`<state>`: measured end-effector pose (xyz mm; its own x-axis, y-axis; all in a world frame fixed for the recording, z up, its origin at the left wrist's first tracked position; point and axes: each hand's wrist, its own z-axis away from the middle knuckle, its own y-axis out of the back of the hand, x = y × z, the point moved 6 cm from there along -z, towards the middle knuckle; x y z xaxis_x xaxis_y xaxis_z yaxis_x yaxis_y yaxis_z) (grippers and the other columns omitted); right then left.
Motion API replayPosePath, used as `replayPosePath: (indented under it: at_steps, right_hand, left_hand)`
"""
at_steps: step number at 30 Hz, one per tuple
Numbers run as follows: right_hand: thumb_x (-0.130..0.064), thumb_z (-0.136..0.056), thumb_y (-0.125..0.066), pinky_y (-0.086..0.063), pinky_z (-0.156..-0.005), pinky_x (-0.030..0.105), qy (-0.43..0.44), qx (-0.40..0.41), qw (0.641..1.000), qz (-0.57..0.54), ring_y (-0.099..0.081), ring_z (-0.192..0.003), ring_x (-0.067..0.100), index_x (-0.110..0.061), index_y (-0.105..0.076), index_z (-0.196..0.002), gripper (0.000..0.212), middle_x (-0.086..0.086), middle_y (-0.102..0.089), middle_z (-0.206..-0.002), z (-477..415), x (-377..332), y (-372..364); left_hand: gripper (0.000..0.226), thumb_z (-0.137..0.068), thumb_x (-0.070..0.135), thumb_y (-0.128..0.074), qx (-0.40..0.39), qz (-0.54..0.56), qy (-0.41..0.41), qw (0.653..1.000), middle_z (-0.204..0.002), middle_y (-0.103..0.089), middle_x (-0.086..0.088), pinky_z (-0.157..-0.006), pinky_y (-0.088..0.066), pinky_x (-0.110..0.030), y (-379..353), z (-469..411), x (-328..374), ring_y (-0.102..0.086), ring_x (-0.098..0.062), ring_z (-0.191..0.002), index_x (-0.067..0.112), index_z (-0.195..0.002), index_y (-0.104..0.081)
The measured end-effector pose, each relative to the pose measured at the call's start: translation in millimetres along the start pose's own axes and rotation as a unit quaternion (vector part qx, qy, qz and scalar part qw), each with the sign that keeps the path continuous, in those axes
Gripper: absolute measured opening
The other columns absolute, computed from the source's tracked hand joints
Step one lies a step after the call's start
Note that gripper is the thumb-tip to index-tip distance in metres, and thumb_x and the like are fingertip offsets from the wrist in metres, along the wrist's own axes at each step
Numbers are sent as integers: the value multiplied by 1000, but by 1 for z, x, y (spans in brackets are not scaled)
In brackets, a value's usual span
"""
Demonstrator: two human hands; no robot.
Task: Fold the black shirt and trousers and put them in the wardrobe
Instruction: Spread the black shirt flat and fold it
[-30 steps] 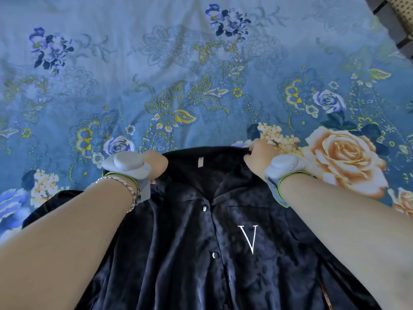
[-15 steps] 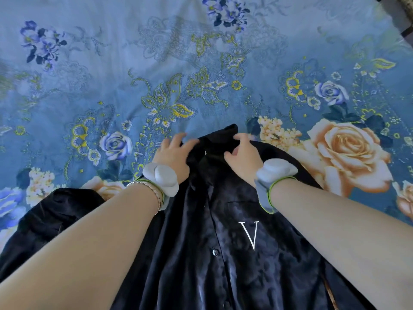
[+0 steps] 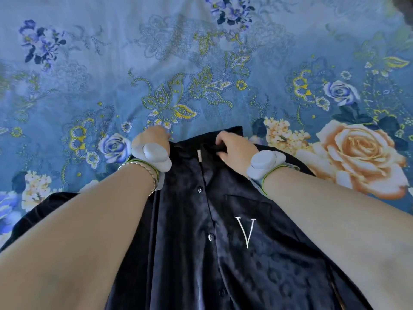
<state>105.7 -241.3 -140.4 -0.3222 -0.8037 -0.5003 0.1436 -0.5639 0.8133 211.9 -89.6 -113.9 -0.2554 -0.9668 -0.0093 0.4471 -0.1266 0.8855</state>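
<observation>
The black shirt [image 3: 223,242] lies front-up on the blue floral bedspread [image 3: 201,52], buttons down its middle and a white V on the chest pocket. My right hand [image 3: 234,148] pinches a fold of the collar at the shirt's top edge. My left hand [image 3: 154,137] rests at the left end of the collar, fingers curled down onto the cloth; whether it grips the cloth is hidden. Both wrists carry grey bands. A black sleeve [image 3: 44,204] spreads out at the lower left. No trousers are in view.
The bedspread stretches wide beyond the shirt, with a large peach rose [image 3: 362,157] printed at the right. A dark edge of the bed shows in the top right corner [image 3: 404,10].
Both hands moved from the shoulders to the collar's middle. The right hand has since closed on a collar fold. The left hand has curled its spread fingers down and shifted slightly left.
</observation>
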Motion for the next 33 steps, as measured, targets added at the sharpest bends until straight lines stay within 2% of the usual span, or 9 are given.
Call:
replayPosePath:
  at_steps: [4, 8, 10, 13, 15, 22, 25, 30, 33]
  right_hand:
    - [-21, -82, -64, -50, -80, 40, 7, 29, 999, -27, -59, -102, 32, -16, -44, -128, 50, 6, -40, -135, 1, -6, -5]
    - [-31, -77, -57, -43, -45, 28, 96, 164, 982, 13, -62, -68, 28, -14, -56, -102, 31, 3, -48, -116, 32, -26, 2]
    - [-39, -78, -55, -46, -51, 31, 95, 141, 985, 19, -60, -77, 28, -12, -57, -99, 34, 7, -52, -107, 47, -26, -12]
    - [-41, -86, -54, -45, -85, 38, 40, -45, 992, 114, -45, -111, 30, -18, -43, -133, 53, 7, -43, -130, 67, -15, -55]
    - [-38, -88, -53, -39, -94, 38, 17, -77, 989, 127, -37, -122, 30, -22, -32, -142, 60, 4, -34, -141, 75, -12, -61]
    - [-24, -81, -67, -42, -101, 43, -3, -16, 999, 39, -45, -125, 35, -6, -58, -118, 42, 17, -46, -135, 183, -11, -54]
    - [-26, -60, -83, -46, -97, 53, 12, -9, 995, 100, -52, -117, 46, -3, -67, -94, 43, 27, -55, -125, 258, 1, -66]
    - [-56, -72, -67, -32, -104, 44, -73, -193, 968, 144, -31, -132, 34, -12, -44, -131, 78, 14, -33, -142, 365, 17, -104]
    - [-59, -69, -68, -39, -89, 38, -84, -256, 937, 220, -40, -118, 29, -12, -42, -122, 75, 9, -40, -128, 416, 17, -126]
  left_hand:
    - [36, -96, 24, -43, 70, 36, -51, 996, -135, -43, -13, -87, -42, -44, -13, 14, 5, -54, -39, -112, 10, -129, -46]
    - [33, -69, 23, -42, 260, -42, -240, 934, -97, -65, -14, -65, -50, -38, -21, 66, 17, -63, -35, -78, 8, -88, -65]
    - [30, -74, 33, -45, 176, -42, -253, 951, -90, -62, -12, -59, -50, -37, -52, 98, 22, -62, -34, -77, 10, -85, -61]
    - [42, -92, 46, -44, -129, -96, -193, 968, -117, -55, -8, -80, -48, -39, -121, 141, 22, -55, -30, -110, 11, -116, -48]
    - [37, -98, 36, -40, -204, -80, -166, 961, -123, -56, -12, -87, -45, -39, -140, 145, 25, -54, -32, -114, 6, -119, -48]
    - [33, -93, 27, -52, -133, 190, -97, 968, -126, -46, -6, -93, -48, -38, -143, 208, -2, -54, -26, -110, 14, -124, -51]
    - [40, -93, 25, -50, -143, 81, -100, 981, -133, -35, -1, -88, -49, -34, -162, 279, -27, -44, -22, -120, 18, -131, -42]
    - [58, -85, 52, -56, -237, -3, 11, 971, -129, -42, -4, -86, -48, -33, -209, 379, -60, -47, -24, -118, 17, -128, -38]
    - [71, -82, 62, -53, -322, -48, 37, 945, -132, -46, -5, -83, -47, -33, -243, 426, -68, -52, -25, -118, 14, -132, -36]
